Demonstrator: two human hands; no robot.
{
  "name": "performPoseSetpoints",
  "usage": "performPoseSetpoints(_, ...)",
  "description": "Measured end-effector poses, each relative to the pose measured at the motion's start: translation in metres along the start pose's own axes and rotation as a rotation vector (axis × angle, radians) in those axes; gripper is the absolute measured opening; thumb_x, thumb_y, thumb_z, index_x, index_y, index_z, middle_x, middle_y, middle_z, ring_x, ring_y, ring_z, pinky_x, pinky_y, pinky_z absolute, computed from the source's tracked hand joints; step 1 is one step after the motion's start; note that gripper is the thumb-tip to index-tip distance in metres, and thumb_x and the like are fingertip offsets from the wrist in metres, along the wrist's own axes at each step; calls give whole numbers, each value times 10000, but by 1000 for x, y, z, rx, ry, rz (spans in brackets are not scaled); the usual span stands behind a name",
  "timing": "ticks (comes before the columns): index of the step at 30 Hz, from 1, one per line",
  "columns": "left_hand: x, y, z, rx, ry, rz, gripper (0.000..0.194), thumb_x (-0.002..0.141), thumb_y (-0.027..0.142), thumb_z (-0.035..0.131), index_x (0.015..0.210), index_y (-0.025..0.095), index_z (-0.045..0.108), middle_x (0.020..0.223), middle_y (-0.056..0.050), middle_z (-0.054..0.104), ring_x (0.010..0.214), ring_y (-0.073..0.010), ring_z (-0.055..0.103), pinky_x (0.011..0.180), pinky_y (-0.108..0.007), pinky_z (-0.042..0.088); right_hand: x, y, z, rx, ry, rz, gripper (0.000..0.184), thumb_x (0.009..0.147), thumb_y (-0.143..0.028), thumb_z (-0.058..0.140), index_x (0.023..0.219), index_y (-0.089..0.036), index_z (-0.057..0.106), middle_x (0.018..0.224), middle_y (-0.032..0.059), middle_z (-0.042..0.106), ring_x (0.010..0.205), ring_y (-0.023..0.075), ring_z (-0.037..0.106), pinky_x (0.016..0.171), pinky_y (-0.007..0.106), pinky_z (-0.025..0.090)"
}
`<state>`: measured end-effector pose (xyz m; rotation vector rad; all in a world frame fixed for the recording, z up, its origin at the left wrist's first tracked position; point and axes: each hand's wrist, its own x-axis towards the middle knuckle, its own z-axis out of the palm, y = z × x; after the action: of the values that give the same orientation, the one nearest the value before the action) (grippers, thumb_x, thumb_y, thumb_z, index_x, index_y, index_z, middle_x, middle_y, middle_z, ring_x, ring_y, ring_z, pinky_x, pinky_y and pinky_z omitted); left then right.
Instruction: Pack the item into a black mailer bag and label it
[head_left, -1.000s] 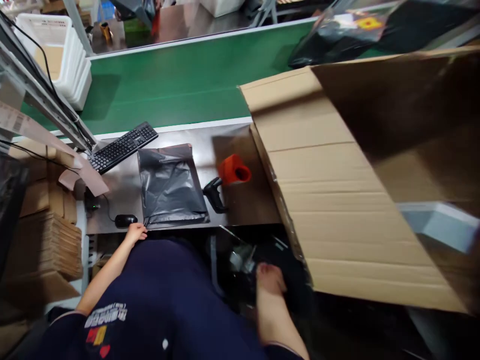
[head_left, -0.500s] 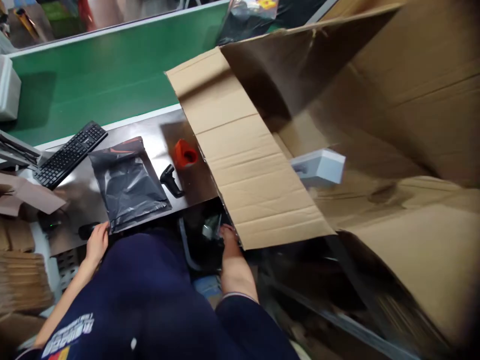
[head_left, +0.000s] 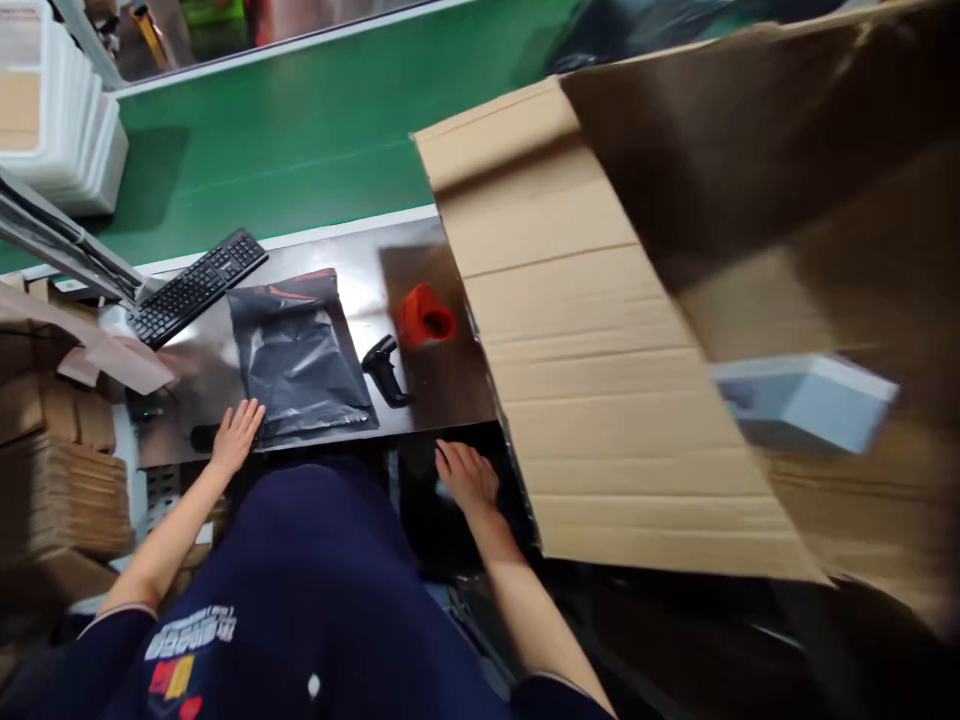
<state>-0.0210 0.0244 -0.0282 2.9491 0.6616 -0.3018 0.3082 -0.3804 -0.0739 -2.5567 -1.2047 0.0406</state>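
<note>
My left hand (head_left: pixel 238 435) lies with fingers stretched out at the lower left corner of a black plastic mailing bag (head_left: pixel 304 360), which is flat on the metal table. My right hand (head_left: pixel 469 478) is just off the table's front edge, over a dark space below. Its fingers are loosely extended, and I see nothing in them. A black barcode scanner (head_left: pixel 385 372) lies between the bag and an orange-red tape dispenser (head_left: pixel 425 315). Right of my right hand is the flap of a large cardboard box (head_left: pixel 600 350).
A light blue-grey box (head_left: pixel 817 400) sits inside the large cardboard box. A black keyboard (head_left: pixel 199 287) lies at the table's back left. Behind runs a green conveyor belt (head_left: pixel 300 140) with stacked white trays (head_left: pixel 97 150). Folded cardboard (head_left: pixel 82 490) is piled at left.
My right hand has come up from the dark bin under the table toward the table edge. My left hand has moved onto the bag's corner. The view has shifted left.
</note>
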Motion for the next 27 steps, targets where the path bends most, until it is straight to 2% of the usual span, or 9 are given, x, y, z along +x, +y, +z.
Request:
performPoseSetpoints(4,8,1,-1,7,-87,87,776,913,10,348,1653,241,323,1723,-72,276,1619,-242,242,1321,-521,236,68,-47,19,-33,-60,-349,513,1026,-127,424,1499,-246,586,1529,101,597,1402,254,536,1227,456,312)
performPoseSetpoints(7,11,-2,-1,7,-129,157,788,882,36,428,1646,214,345,1720,-97,296,1616,-269,258,1318,-528,241,119,-71,33,-76,-105,-482,651,995,-60,397,1596,-304,450,1635,67,471,1501,243,436,1281,501,200)
performPoseSetpoints(10,11,-10,-3,4,-171,211,800,857,47,466,1635,206,371,1709,-111,335,1606,-290,289,1304,-538,268,148,-75,44,-79,-136,-564,714,957,-67,452,1626,-306,390,1677,69,395,1529,268,401,1296,552,144)
performPoseSetpoints(13,8,-20,-6,-17,-214,251,825,841,41,467,1639,222,361,1704,-106,354,1601,-278,305,1302,-533,269,150,-67,53,-39,-180,-656,691,952,-117,491,1614,-298,413,1662,71,421,1526,289,409,1295,590,134)
performPoseSetpoints(18,-10,-25,-12,-181,-368,335,873,804,41,478,1638,264,356,1675,-67,416,1579,-222,357,1330,-507,210,118,-55,55,103,-348,-785,646,927,-137,493,1562,-257,500,1594,77,525,1514,287,436,1279,596,235)
performPoseSetpoints(20,-17,-22,-16,-318,-411,272,834,835,76,468,1631,304,367,1629,-21,490,1533,-187,436,1329,-469,230,107,-57,52,225,-420,-740,608,911,-139,483,1501,-247,579,1539,81,588,1482,278,481,1268,599,276)
performPoseSetpoints(22,-18,-21,-21,-530,-377,120,704,898,151,452,1579,329,465,1542,11,595,1432,-174,560,1283,-413,335,103,-64,48,384,-447,-587,518,932,-174,446,1392,-241,674,1427,87,681,1397,268,570,1258,594,307)
performPoseSetpoints(24,-14,-21,-26,-815,-217,-97,513,940,289,490,1425,287,657,1400,-13,714,1280,-210,674,1167,-377,472,106,-75,45,532,-408,-341,415,971,-276,419,1206,-225,757,1258,101,761,1246,278,661,1206,565,387)
performPoseSetpoints(27,3,-22,-31,-1079,100,-378,431,909,535,583,1004,182,812,1012,-70,817,958,-248,731,890,-352,583,123,-99,40,687,-267,17,448,986,-529,419,867,-210,709,889,91,749,875,264,675,906,439,548)
